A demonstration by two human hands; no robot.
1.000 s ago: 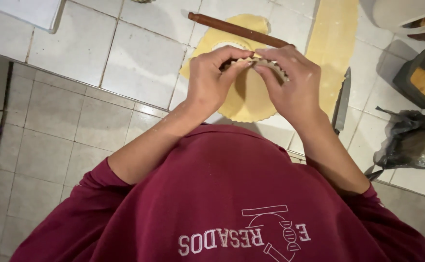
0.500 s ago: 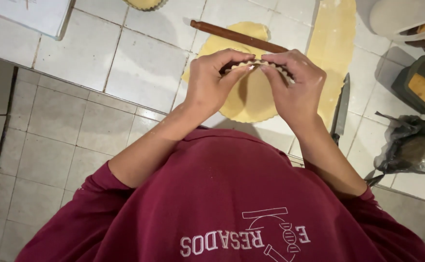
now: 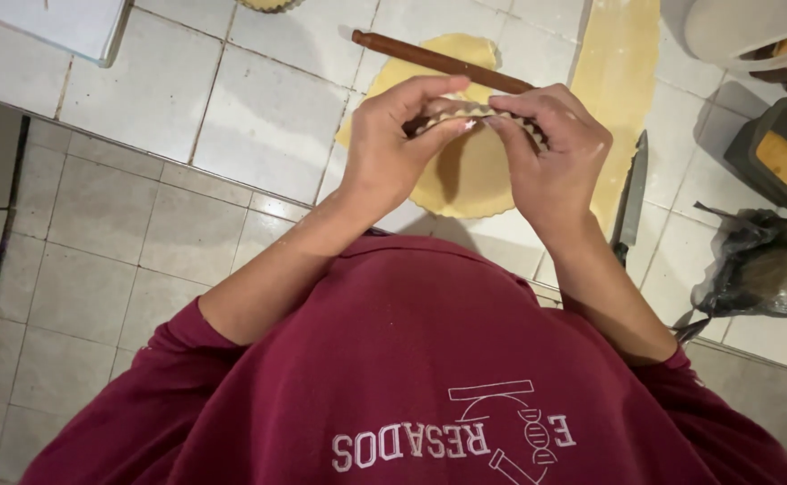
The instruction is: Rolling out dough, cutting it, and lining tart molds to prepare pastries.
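Both of my hands pinch one small folded piece of pale dough with a crimped edge, held above the white tiled counter. My left hand grips its left end with thumb and fingers. My right hand grips its right end, hiding most of that side. Beneath them lies a flat round of rolled dough with a scalloped rim. A brown wooden rolling pin lies across the far side of that round.
A long strip of rolled dough runs along the right. A dark knife lies beside it. At the far right sit a dark tray with a yellow block, a grey plastic bag and a white container. The counter edge drops to a tiled floor.
My hands have stayed together on the dough piece, with the fingers shifting slightly along its crimped edge. The view has drifted a little downward.
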